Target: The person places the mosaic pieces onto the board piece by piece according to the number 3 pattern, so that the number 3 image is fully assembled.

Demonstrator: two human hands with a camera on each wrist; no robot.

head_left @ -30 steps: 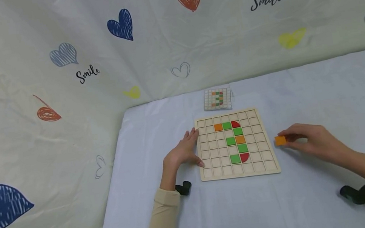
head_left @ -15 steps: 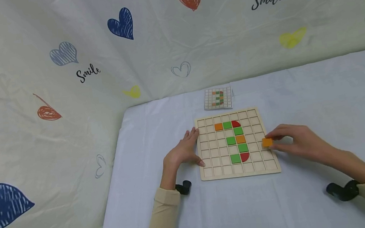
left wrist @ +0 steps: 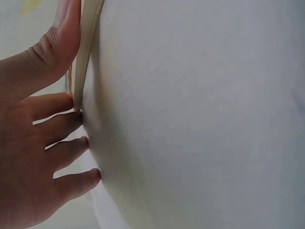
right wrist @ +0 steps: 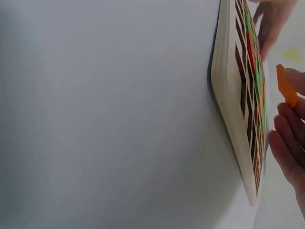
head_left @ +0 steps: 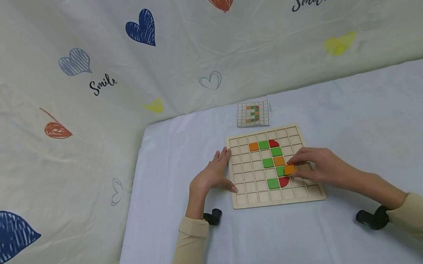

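A square wooden grid board (head_left: 248, 199) lies on the white cloth, with several green, orange and red tiles set in its cells. My left hand (head_left: 212, 176) rests at the board's left edge, fingers spread. In the left wrist view its thumb (left wrist: 59, 47) lies along the board's side and its fingertips touch the cloth. Between thumb and fingers, my right hand (head_left: 323, 165) pinches an orange square tile (head_left: 289, 169). That tile is held above the board, overlapping a green tile (head_left: 280, 171) in the head view. The right wrist view shows the orange tile (right wrist: 286, 87) apart from the board surface.
A printed pattern card (head_left: 253, 114) with a similar coloured grid lies behind the board. A white curtain (head_left: 171, 66) with hearts and "Smile" lettering hangs behind the table. Black wrist devices (head_left: 372, 218) sit at both sleeves.
My right hand has moved left with the orange tile, from beside the board's right edge to over its middle columns. My left hand has stayed in place.
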